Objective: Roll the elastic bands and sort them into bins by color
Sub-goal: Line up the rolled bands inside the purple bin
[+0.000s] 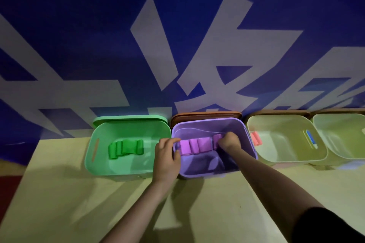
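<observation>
Both hands are at the purple bin (214, 171), second from the left in the row of bins along the table's (59, 193) far edge. Inside it a row of rolled purple bands (194, 145) runs left to right across the bin's middle, each roll's long axis pointing from the far wall towards the near one. The right hand (229, 141) is down in the bin at the row's right end, fingers curled over the last purple roll (216, 140) (whether it truly pinches it or only presses it down, I cannot tell). The left hand (166, 159) grips the bin's left rim, fingertips curled over the wall beside the row's left end, steadying it by my reading. The right hand is the nearer to that last roll, so seating it falls to that hand. The green bin (110, 169) to the left holds rolled green bands (125, 149).
</observation>
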Demonstrator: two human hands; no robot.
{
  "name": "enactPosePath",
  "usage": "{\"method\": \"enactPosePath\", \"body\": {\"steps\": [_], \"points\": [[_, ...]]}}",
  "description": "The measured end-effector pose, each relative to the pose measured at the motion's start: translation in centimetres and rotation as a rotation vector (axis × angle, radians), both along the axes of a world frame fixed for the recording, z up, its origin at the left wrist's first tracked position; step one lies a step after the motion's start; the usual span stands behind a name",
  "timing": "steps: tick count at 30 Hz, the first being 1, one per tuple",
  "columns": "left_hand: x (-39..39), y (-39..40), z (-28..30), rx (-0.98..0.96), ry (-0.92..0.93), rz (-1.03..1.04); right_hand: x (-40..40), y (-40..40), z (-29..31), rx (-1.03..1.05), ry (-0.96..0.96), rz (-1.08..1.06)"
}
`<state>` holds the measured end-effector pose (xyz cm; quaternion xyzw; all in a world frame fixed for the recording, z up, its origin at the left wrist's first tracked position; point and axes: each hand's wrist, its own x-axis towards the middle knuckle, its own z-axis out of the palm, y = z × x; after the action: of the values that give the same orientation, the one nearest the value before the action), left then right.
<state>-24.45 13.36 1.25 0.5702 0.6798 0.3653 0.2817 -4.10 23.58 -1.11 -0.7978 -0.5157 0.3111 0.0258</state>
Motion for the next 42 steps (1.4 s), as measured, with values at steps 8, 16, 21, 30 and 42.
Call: {"method": "enactPosePath", "body": {"steps": [8, 16, 21, 30, 42], "points": [[-0.7, 0.4, -0.4, -0.096, -0.116, 0.071, 0.3, 0.1, -2.4, 0.044, 0.110, 0.008], [-0.8, 0.4, -0.7, -0.090, -0.150, 0.103, 0.4, 0.4, -3.1, 0.085, 0.135, 0.002], [-0.9, 0.4, -0.9, -0.075, -0.170, 0.095, 0.2, 0.3, -3.1, 0.071, 0.000, 0.080], [-1.9, 0.7, -1.0, -0.131, -0.218, 0.078, 0.6, 0.0, 0.9, 0.192, 0.156, 0.009], [-13.0, 4.1, -1.7, -0.442, -0.055, 0.247, -11.7, -4.3, 7.0, 0.407, 0.666, 0.224]]}}
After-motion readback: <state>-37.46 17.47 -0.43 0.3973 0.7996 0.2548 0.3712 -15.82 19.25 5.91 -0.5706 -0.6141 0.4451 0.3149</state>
